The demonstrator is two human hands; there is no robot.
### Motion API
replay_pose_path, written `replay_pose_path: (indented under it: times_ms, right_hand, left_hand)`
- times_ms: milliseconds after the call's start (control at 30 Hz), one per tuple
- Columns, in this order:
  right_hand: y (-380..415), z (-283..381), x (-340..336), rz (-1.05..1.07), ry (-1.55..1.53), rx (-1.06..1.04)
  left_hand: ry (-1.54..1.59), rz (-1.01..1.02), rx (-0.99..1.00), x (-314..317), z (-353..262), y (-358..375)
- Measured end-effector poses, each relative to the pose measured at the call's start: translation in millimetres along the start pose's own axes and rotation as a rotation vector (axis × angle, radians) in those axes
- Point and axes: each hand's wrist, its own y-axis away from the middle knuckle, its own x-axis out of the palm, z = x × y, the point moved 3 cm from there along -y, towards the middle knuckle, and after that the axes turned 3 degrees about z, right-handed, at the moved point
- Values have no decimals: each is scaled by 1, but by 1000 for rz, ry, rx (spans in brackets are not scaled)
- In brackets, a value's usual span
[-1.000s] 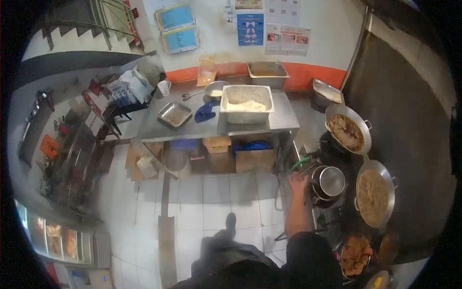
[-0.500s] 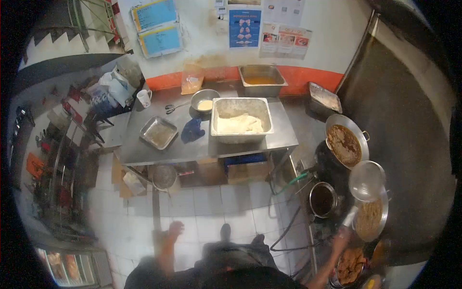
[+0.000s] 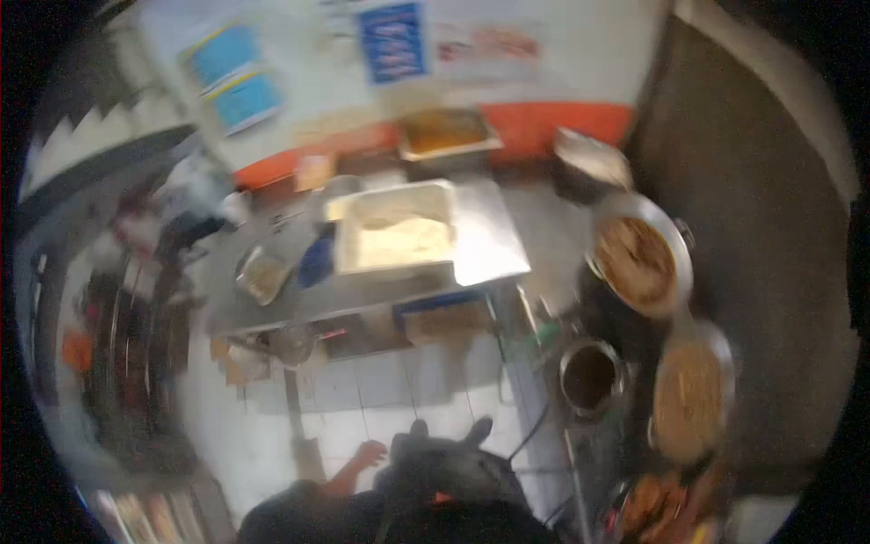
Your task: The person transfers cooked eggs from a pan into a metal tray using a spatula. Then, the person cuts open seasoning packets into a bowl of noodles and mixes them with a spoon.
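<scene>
The whole view is blurred by motion. My left hand hangs above the tiled floor, fingers somewhat apart and holding nothing. At the lower right, a smeared skin-toned shape that seems to be my right hand is beside the fried food; its fingers cannot be made out. Above it, a pan holds pale brown contents. A larger wok has brown, foamy liquid, and a round pot of dark liquid stands to its lower left.
On the metal table are a deep tray of pale powder, a blue cloth and a small tray. An orange-liquid container sits behind. A dark hose crosses the floor beside the stove.
The view has turned and blurred, shifting the table leftward. My left hand appears further right, nearer my body. The mesh strainer beside my right hand is no longer distinct, and that hand appears lower.
</scene>
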Motion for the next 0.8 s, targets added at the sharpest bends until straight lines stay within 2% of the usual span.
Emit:
replay_pose_path:
  times_ms: [33,100,200,267,300,367,400,467,600,667,733,767,800]
  right_hand:
    - [9,1,3,45,-9,-5]
    - [33,11,2,169,-20,55]
    - [67,15,-6,427,-190,244]
    - [86,38,-22,654,-637,398]
    - [97,59,-47,733,-1043,366]
    - [81,35,4,640,-1130,365]
    - [81,38,0,630,-1131,387]
    - [80,62,-14,487,-1335,609]
    - [94,84,-36,390,-1232,557]
    - [107,90,-46,363,-1144,539]
    - [109,75,-43,326,-873,448]
    - [110,61,-30,330,-872,449]
    - [109,44,-17,135,-535,289]
  left_hand:
    - [5,8,-52,15,-9,10]
    - [-27,-94,-52,12,21,-23]
    - [-508,8,109,14,3,-25]
    - [-757,87,214,16,-17,-30]
    - [-848,122,260,16,-27,-33]
    - [-994,169,358,15,-45,-38]
    - [-1060,199,424,14,-54,-41]
    - [-1202,252,604,9,-70,-45]
    - [-1440,343,1062,0,-101,-51]
    - [-1283,410,820,-21,-116,-66]
    - [-1361,450,977,-20,-130,-62]
    - [-1594,423,1373,-24,-138,-46]
    - [-1607,426,1362,-26,-143,-37]
